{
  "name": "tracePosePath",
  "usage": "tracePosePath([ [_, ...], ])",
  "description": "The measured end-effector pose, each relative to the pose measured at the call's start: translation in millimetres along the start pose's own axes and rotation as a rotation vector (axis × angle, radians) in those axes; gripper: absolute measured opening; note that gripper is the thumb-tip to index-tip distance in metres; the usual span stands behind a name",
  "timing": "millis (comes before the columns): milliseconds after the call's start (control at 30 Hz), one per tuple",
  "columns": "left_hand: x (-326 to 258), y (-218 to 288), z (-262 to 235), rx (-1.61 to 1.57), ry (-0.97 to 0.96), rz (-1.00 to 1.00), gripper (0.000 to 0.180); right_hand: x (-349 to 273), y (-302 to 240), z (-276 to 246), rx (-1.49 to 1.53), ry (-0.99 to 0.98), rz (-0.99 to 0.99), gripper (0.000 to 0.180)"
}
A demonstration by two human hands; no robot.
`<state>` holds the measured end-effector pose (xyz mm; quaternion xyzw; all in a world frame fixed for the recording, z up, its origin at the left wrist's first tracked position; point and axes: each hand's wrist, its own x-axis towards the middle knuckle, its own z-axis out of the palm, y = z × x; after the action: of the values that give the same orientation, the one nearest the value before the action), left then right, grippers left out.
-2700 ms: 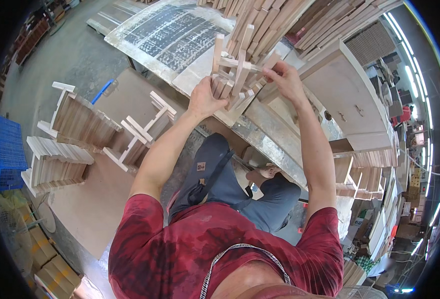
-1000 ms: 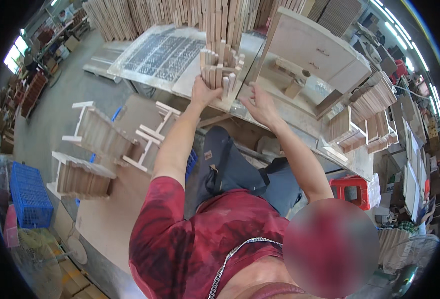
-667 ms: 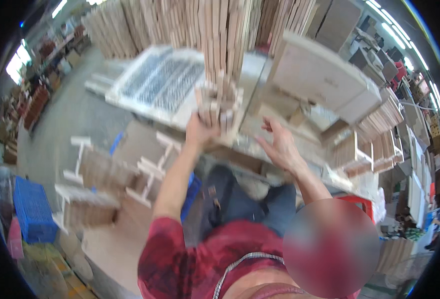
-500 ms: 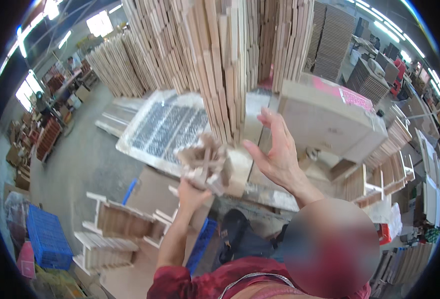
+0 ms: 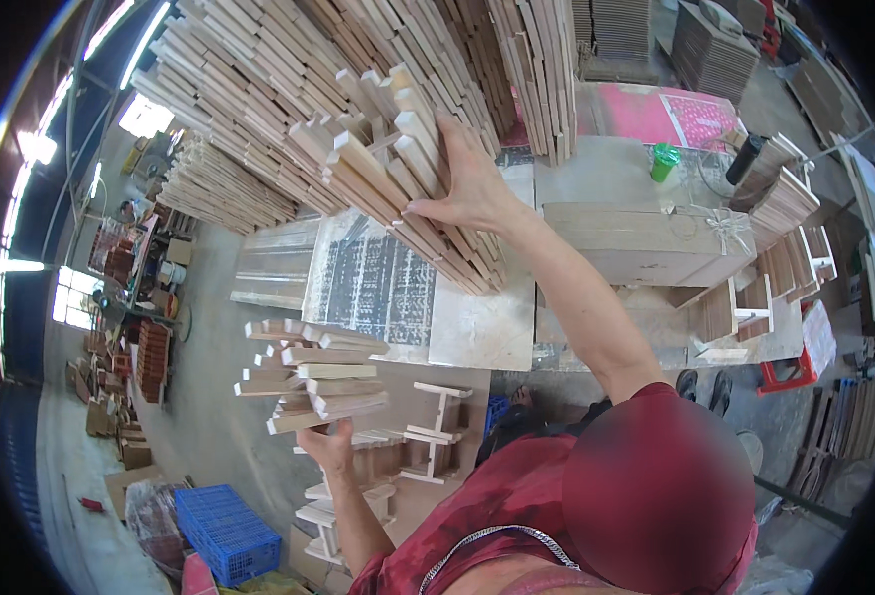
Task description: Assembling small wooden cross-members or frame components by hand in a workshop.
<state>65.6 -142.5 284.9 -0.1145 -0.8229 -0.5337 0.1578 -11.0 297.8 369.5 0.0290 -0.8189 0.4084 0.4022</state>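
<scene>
My left hand (image 5: 328, 448), low on the left, grips a loose bundle of short pale wooden slats (image 5: 333, 380) from beneath. The slats lie layered, with their ends sticking out unevenly. Ahead of me, my right hand (image 5: 472, 188) is stretched up to the top of a tall stack. Its thumb and fingers curve round the side of a cluster of wooden slats (image 5: 398, 169) there; the fingertips are partly hidden behind the wood. Tall piles of similar slats (image 5: 269, 89) rise just beyond that cluster.
The piles stand on a worn table (image 5: 482, 322) with a patterned board (image 5: 373, 273). A long cardboard box (image 5: 646, 243) and a green-lidded cup (image 5: 664, 162) are to the right. Small wooden frames (image 5: 433, 436) stand near my left arm, and a blue crate (image 5: 227, 534) sits lower left.
My right hand, spread in the air before, has reached up and closed round slats on the stack. My left hand has carried its bundle away from the stack. The view has shifted.
</scene>
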Motion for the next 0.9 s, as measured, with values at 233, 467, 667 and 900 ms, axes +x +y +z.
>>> tracePosePath([
  [233,92,30,-28,0.004,0.092,0.281,0.058,-8,-4,-3,-0.111,-0.019,0.062,0.116],
  [467,280,122,-57,-0.202,-0.033,0.409,0.045,-2,-8,-13,-0.188,-0.018,0.046,0.098],
  [667,425,211,13,-0.598,-0.599,0.464,0.057,-2,0,-9,-0.155,-0.019,0.013,0.095],
  [900,443,235,157,-0.528,-0.949,0.432,0.078,-2,-3,-10,-0.165,-0.023,0.041,0.099],
])
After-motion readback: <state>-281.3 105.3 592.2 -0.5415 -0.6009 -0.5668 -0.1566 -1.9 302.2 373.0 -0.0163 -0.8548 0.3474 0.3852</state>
